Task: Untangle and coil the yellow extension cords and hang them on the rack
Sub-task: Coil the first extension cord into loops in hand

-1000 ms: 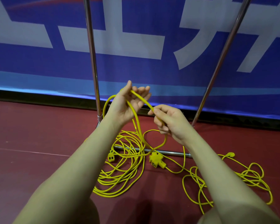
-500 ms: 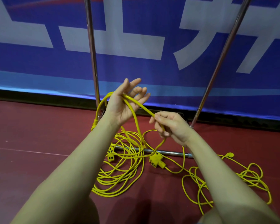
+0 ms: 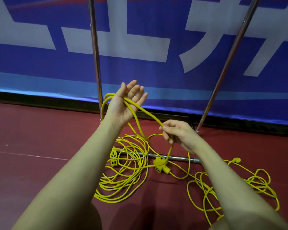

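Note:
My left hand (image 3: 125, 104) is raised palm up with fingers spread, and loops of yellow extension cord (image 3: 136, 120) lie across the palm and hang behind the wrist. My right hand (image 3: 178, 135) pinches the same cord lower and to the right. Below them a loose pile of yellow cord (image 3: 123, 178) lies on the red floor with a yellow multi-socket block (image 3: 161, 165) and a socket end (image 3: 114, 158). A second tangled yellow cord (image 3: 249, 185) lies at the right, partly behind my right forearm. The rack's chrome uprights (image 3: 95, 52) stand behind.
The rack's right upright (image 3: 229, 60) leans up to the right, and its low chrome crossbar (image 3: 179, 158) lies across the floor under the cords. A blue banner with white characters (image 3: 140, 39) fills the background. The floor is dark red (image 3: 32, 138).
My left hand has opened its fingers and lifted slightly, with more cord loops lying across its palm. My right hand has slid down and to the right along the cord.

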### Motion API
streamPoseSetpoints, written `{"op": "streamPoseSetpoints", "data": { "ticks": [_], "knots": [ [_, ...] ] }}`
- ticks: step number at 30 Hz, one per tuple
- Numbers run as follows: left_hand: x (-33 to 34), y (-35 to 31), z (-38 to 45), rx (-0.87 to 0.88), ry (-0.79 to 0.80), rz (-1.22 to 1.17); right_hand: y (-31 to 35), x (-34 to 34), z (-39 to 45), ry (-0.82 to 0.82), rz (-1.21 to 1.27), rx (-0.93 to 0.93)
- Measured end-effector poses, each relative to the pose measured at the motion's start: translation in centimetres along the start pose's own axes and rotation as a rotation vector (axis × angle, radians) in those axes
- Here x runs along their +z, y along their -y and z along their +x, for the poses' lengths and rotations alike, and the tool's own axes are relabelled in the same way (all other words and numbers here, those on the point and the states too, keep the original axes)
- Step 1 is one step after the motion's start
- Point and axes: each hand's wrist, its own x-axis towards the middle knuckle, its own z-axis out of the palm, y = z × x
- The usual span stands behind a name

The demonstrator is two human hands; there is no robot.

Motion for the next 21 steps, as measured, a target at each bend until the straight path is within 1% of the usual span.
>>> {"op": "streamPoseSetpoints", "data": {
  "ticks": [2, 4, 9, 13, 16, 18, 21],
  "knots": [
    [-0.1, 0.3, 0.0, -0.013, -0.013, 0.041, 0.6, 0.3, 0.0, -0.060, 0.037, -0.046],
    [-0.2, 0.6, 0.0, -0.018, -0.016, 0.051, 1.3, 0.6, 0.0, -0.069, 0.070, -0.089],
    [-0.2, 0.6, -0.1, 0.012, -0.008, 0.002, 2.4, 1.2, -0.3, -0.005, 0.070, -0.092],
    [0.2, 1.2, -0.2, -0.006, -0.035, 0.012, 2.5, 1.8, -0.1, 0.003, 0.083, -0.074],
    [0.1, 1.3, 0.1, -0.042, 0.012, -0.026, 2.3, 1.3, -0.2, 0.040, 0.097, -0.073],
    [-0.1, 1.1, 0.3, -0.054, 0.053, -0.029, 2.0, 0.9, -0.4, 0.078, 0.085, -0.034],
    [-0.5, 0.5, 0.7, -0.066, 0.099, -0.031, 0.7, -0.1, -0.5, 0.036, 0.015, 0.079]
  ]
}}
